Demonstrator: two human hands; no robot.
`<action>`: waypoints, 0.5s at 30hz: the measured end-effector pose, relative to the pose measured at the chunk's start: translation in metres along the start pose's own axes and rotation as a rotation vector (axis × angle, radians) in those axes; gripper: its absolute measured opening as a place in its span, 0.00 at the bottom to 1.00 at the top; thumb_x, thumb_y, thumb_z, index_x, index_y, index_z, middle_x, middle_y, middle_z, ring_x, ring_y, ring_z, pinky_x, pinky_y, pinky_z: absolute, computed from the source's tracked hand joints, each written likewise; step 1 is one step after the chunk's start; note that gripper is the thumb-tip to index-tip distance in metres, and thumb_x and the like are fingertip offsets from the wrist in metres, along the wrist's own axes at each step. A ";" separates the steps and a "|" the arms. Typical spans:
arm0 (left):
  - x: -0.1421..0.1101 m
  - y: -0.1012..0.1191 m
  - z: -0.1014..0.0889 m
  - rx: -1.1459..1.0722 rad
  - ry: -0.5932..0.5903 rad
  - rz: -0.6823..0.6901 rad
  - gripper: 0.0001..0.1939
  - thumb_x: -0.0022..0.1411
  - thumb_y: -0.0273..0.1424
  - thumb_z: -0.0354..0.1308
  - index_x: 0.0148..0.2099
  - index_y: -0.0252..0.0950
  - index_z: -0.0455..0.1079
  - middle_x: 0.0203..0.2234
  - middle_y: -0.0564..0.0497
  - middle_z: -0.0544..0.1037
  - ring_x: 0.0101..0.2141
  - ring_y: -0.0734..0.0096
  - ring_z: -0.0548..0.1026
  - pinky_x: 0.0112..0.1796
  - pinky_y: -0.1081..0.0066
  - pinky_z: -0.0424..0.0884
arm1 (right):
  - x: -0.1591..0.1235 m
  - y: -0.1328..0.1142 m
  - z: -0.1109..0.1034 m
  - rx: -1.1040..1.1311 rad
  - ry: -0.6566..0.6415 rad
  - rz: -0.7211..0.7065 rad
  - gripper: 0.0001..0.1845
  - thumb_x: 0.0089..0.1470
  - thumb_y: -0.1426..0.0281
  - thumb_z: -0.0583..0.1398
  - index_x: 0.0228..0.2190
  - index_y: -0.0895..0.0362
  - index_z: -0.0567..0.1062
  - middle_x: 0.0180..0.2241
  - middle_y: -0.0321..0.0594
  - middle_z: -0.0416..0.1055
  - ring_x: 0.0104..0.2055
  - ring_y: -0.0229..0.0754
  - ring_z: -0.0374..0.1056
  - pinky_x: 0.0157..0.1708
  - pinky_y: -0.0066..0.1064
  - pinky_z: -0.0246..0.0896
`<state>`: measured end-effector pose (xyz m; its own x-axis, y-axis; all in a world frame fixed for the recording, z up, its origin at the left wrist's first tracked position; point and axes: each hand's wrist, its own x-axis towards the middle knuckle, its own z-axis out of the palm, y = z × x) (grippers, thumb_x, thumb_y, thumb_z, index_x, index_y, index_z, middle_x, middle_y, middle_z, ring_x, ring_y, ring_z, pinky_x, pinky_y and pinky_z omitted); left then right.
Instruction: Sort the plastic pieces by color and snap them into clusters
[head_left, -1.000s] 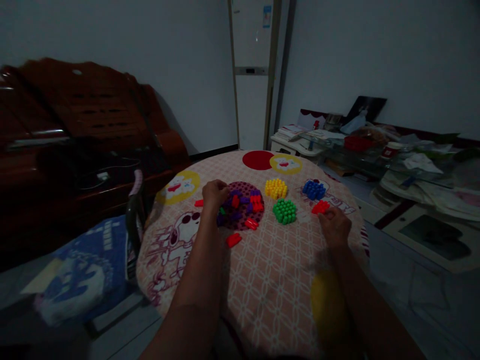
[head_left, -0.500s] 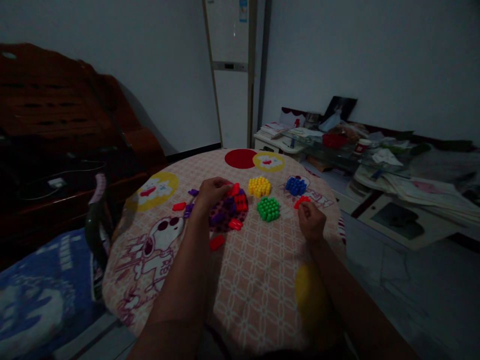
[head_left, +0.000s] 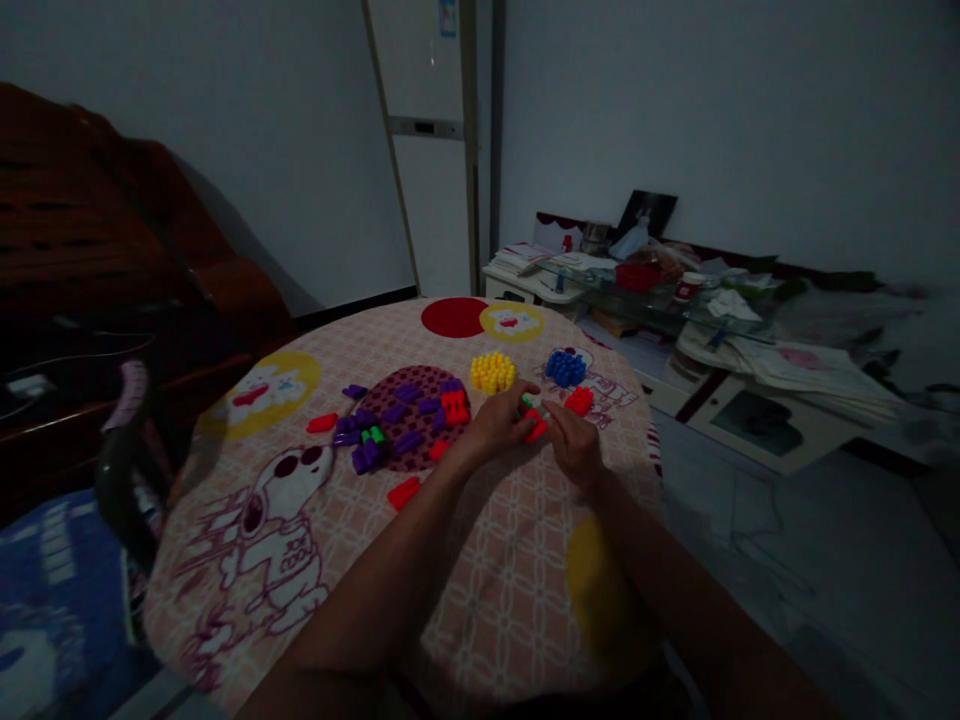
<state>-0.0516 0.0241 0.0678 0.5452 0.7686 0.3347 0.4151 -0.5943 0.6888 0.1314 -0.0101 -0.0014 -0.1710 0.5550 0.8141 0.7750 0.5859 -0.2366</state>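
My left hand (head_left: pixel 501 424) is closed on a red building block (head_left: pixel 535 427) above the middle right of the table. The fingers of my right hand (head_left: pixel 576 444) are pinched together at the same block's right side. Behind my hands, the green block cluster (head_left: pixel 527 400) is mostly hidden. A small red cluster (head_left: pixel 580 401) lies just past my right hand, with a blue cluster (head_left: pixel 565 369) farther back. The yellow cluster (head_left: pixel 493 372) stands beyond my left hand. To the left are loose purple blocks (head_left: pixel 406 441), a green block (head_left: pixel 373 435) and stacked red blocks (head_left: pixel 454 407).
A patterned cloth covers the round table (head_left: pixel 480 560). Loose red blocks (head_left: pixel 403 492) lie left of my left forearm. A chair (head_left: pixel 124 480) stands at the left edge. At the right, a cluttered low cabinet (head_left: pixel 757 420) runs along the wall.
My left hand has moved right from the purple blocks with a red block, meeting my right hand, which shifted left from the red cluster. The view has turned slightly right.
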 end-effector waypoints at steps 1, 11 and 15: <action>0.000 0.001 0.001 -0.009 0.006 -0.013 0.23 0.57 0.28 0.58 0.56 0.38 0.67 0.33 0.51 0.78 0.32 0.69 0.76 0.36 0.71 0.71 | 0.000 0.000 0.001 0.002 -0.020 -0.018 0.21 0.68 0.66 0.48 0.52 0.57 0.76 0.45 0.50 0.79 0.46 0.48 0.76 0.46 0.41 0.74; 0.002 -0.005 0.001 0.027 0.022 -0.024 0.26 0.51 0.23 0.60 0.54 0.40 0.67 0.31 0.54 0.79 0.32 0.70 0.77 0.35 0.71 0.71 | 0.000 -0.003 0.003 -0.018 -0.032 -0.042 0.18 0.68 0.66 0.50 0.47 0.57 0.78 0.35 0.48 0.79 0.34 0.45 0.74 0.37 0.37 0.71; 0.003 -0.004 0.005 0.061 0.035 -0.043 0.28 0.50 0.20 0.58 0.54 0.39 0.66 0.32 0.52 0.80 0.34 0.67 0.79 0.37 0.69 0.72 | 0.001 -0.005 0.003 -0.031 -0.043 -0.082 0.16 0.67 0.67 0.52 0.40 0.56 0.78 0.28 0.44 0.75 0.30 0.43 0.71 0.32 0.34 0.67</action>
<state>-0.0480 0.0276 0.0623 0.5002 0.8011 0.3287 0.4817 -0.5729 0.6631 0.1255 -0.0105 -0.0014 -0.2597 0.5313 0.8064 0.7756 0.6123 -0.1537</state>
